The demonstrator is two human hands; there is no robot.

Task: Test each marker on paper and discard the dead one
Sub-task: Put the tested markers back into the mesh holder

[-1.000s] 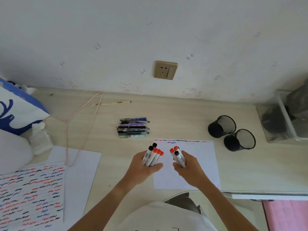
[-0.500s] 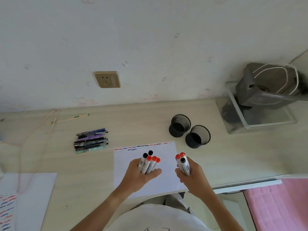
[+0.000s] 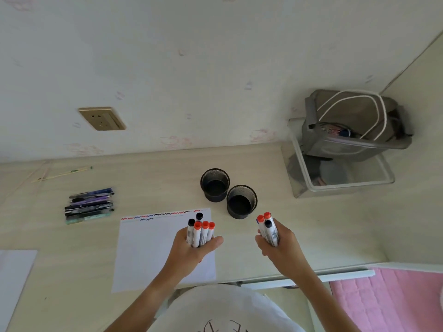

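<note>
The left hand (image 3: 191,248) gripped a bundle of five markers (image 3: 200,232), caps up, over the right part of the paper sheet (image 3: 148,250). The right hand (image 3: 279,245) gripped three markers (image 3: 268,230), caps up, over bare tabletop (image 3: 323,226) just right of the sheet and near the front edge. Two black mesh cups (image 3: 227,192) stood touching each other, just beyond the sheet's far right corner. A pile of pens (image 3: 90,204) lay left of the sheet, well apart from both hands. A clear bin (image 3: 340,178) occupied the far right corner against the wall.
</note>
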